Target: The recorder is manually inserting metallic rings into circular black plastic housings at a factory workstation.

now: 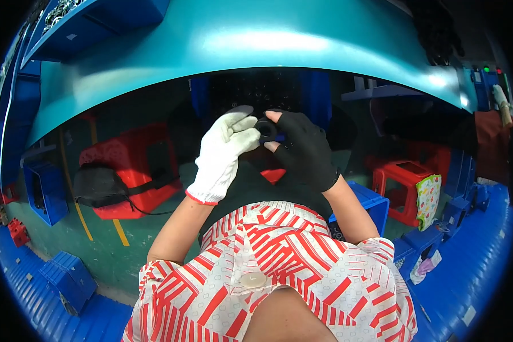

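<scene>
Between my two hands is a small black ring-shaped part [266, 130], held in front of my chest, just off the near edge of the teal table. My left hand [229, 142], in a white knitted glove with a red cuff, has its fingers closed on the ring's left side. On the other side my right hand [303, 145], in a black glove with bare fingertips, curls its thumb and index finger around the ring. A bit of blue shows beside the ring; what it belongs to I cannot tell. Part of the ring is hidden by my fingers.
The teal tabletop [256, 43] curves across ahead of me. Below it, a dark blue-sided bin [319, 100] holds small pieces. Red stools stand left [119, 199] and right [390, 191], the left one bearing a black bag [101, 186]. A blue crate [370, 200] sits by my right elbow.
</scene>
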The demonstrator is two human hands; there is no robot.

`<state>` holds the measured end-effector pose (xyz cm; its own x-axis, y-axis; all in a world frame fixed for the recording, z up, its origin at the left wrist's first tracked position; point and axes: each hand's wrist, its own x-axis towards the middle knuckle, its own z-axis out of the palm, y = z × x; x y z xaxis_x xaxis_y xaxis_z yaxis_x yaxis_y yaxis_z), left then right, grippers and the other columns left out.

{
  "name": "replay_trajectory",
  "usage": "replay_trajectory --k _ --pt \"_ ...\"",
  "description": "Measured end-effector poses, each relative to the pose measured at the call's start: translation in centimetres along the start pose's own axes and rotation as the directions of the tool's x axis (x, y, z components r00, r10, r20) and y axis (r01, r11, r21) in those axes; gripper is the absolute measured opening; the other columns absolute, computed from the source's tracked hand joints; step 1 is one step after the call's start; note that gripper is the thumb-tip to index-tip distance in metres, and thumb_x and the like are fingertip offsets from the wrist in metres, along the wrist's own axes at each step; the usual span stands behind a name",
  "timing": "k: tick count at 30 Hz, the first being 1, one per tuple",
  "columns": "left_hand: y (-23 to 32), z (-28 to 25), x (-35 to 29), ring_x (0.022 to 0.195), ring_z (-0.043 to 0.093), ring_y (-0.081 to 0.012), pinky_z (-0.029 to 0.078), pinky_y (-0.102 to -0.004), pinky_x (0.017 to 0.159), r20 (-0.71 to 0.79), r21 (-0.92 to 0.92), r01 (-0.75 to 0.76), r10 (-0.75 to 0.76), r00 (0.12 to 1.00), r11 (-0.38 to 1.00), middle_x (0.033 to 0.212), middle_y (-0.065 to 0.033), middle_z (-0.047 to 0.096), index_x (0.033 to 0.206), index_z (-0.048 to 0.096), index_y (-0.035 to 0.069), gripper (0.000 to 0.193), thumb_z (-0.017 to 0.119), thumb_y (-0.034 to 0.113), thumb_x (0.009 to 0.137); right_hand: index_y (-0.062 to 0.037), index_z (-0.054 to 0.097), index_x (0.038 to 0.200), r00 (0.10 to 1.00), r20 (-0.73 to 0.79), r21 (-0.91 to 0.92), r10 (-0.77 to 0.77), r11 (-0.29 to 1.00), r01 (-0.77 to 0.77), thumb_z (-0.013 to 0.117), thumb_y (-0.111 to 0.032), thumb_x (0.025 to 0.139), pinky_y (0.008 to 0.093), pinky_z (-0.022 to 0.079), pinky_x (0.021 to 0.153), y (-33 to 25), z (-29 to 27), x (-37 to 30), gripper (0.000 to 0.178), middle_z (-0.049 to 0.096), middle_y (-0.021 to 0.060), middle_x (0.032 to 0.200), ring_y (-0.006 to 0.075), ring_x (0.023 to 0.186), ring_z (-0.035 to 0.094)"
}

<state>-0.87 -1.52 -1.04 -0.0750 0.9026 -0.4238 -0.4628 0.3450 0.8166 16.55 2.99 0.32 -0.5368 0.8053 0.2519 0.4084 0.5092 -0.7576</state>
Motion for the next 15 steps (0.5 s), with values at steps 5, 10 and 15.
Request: replay_trajectory --k 5,10,15 --pt "-0.9 -0.8 1.0 0.090 0.066 -0.0205 0.058 -0.0325 0.078 0.239 -0.371 0.132 -0.043 0.970 0.919 0.104 -0.0140 0.063 0.122 0.053 -0.002 0.037 0.062 0.007 0.087 -0.0065 0.055 0.122 0.999 0.012 0.031 -0.051 0.998 0.050 0.072 -0.008 0.072 0.0351 0.050 0.081 -0.2 0.3 0.1 0.053 0.061 0.0118 0.112 0.0275 0.098 0.060" --pt "-0.9 -0.6 0.8 0.091 0.067 -0.0236 0.059 -0.0358 0.074 0.246 -0.352 0.245 -0.163 0.955 0.904 0.103 -0.0130 0.064 0.124 0.054 0.004 0.038 0.061 0.004 0.086 -0.0057 0.056 0.120 0.999 -0.020 0.081 -0.039 0.996 0.040 0.074 -0.016 0.072 0.0377 0.047 0.087 -0.5 0.1 0.4 0.053 0.059 0.0130 0.117 0.0304 0.105 0.056" --pt "-1.4 -1.4 0.8 0.091 0.067 -0.0257 0.059 -0.0371 0.072 0.425 -0.482 0.318 -0.100 0.900 0.816 0.105 -0.0146 0.064 0.127 0.052 0.007 0.042 0.059 0.002 0.085 -0.0055 0.057 0.119 0.996 -0.043 0.077 -0.078 0.994 0.081 0.075 -0.018 0.073 0.0380 0.047 0.088 -0.9 0.1 0.4 0.050 0.057 0.0134 0.119 0.0310 0.107 0.055"
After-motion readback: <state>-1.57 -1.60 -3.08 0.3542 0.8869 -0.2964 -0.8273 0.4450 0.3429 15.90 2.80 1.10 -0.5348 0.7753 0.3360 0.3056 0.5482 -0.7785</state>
